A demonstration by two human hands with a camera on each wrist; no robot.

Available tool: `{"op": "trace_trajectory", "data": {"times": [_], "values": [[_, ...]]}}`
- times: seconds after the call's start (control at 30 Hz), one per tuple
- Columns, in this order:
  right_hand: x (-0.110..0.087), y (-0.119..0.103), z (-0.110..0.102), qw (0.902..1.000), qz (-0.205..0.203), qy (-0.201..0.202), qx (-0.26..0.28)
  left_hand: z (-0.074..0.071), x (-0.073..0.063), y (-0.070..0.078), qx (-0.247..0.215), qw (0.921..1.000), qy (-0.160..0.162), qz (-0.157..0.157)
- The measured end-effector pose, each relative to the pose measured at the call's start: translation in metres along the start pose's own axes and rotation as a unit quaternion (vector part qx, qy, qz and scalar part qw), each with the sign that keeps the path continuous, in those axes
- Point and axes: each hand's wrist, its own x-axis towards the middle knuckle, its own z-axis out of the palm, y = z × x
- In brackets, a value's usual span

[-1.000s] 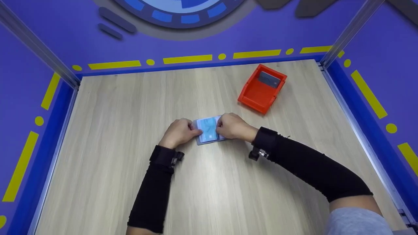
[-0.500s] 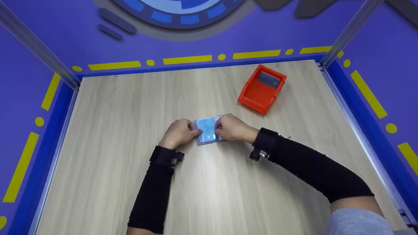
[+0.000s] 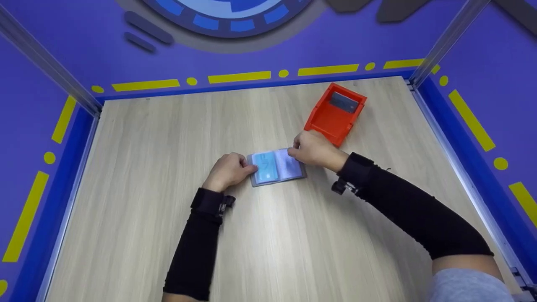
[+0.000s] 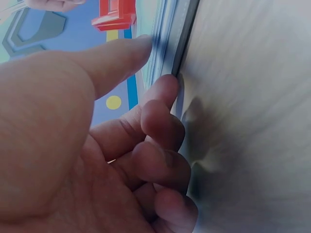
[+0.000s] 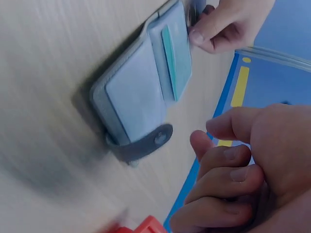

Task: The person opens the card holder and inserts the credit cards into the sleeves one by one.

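An opened card holder (image 3: 289,164) with clear sleeves lies flat mid-table. In its left sleeve sits a light-blue card (image 3: 267,167); the right wrist view shows the card's teal edge (image 5: 170,60) at the sleeve opening. My left hand (image 3: 228,172) pinches the holder's left edge, thumb on top, with the fingertips at the side near the table. Close by the holder's upper right corner hovers my right hand (image 3: 314,149), fingers loosely bent. The right wrist view shows nothing between its thumb and fingers. A strap with a snap button (image 5: 159,138) sticks out from the holder's right side.
Behind my right hand stands a red open bin (image 3: 333,119), with a dark grey card (image 3: 344,102) leaning inside at its back. Blue-purple panels (image 3: 235,63) with yellow marks enclose the wooden table (image 3: 168,134) at the back and sides.
My right hand has let go of the sleeve in the holder's middle and moved right and up. The holder's right half now shows. My left hand stays at the left edge.
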Motion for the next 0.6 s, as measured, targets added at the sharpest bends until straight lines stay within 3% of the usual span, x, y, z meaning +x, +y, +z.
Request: {"op": "trace_trajectory", "data": {"times": [0.3,0.6], "values": [[0.008,0.013,0.009,0.9958,0.061,-0.062,-0.028,0.001,-0.001,-0.002,0.001,0.9999,0.008,0.013],[0.007,0.019,0.005,0.9934,0.073,-0.073,-0.049,0.002,0.000,0.001,0.012,0.9997,0.010,0.016]]}}
